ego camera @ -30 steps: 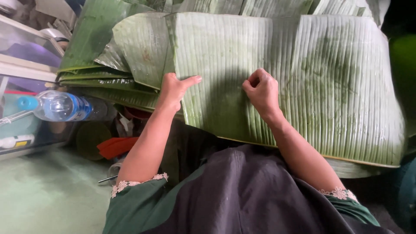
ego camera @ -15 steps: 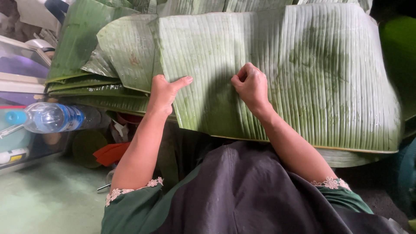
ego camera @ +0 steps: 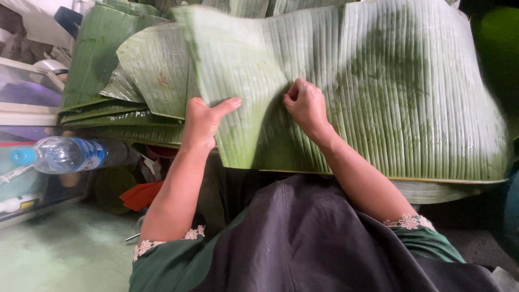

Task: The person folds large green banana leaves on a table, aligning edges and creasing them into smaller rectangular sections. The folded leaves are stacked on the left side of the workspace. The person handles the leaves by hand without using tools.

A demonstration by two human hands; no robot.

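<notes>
A large green banana leaf (ego camera: pixel 389 92) lies spread across my lap and a pile of other leaves. My left hand (ego camera: pixel 203 120) grips the leaf's left edge, thumb on top, and that edge is lifted and curling upward. My right hand (ego camera: pixel 304 104) is closed into a fist, pinching the leaf near its middle where it creases. My forearms reach out from green sleeves with lace trim over a dark skirt.
More folded banana leaves (ego camera: pixel 102 70) are stacked at the left behind the top one. A clear plastic water bottle (ego camera: pixel 67 154) with a blue cap lies on its side at the left. An orange cloth (ego camera: pixel 141 194) sits below the stack, on a pale green floor (ego camera: pixel 59 254).
The left part of the leaf has been lifted and folded up along a crease between my hands. Both hands have shifted slightly upward with it.
</notes>
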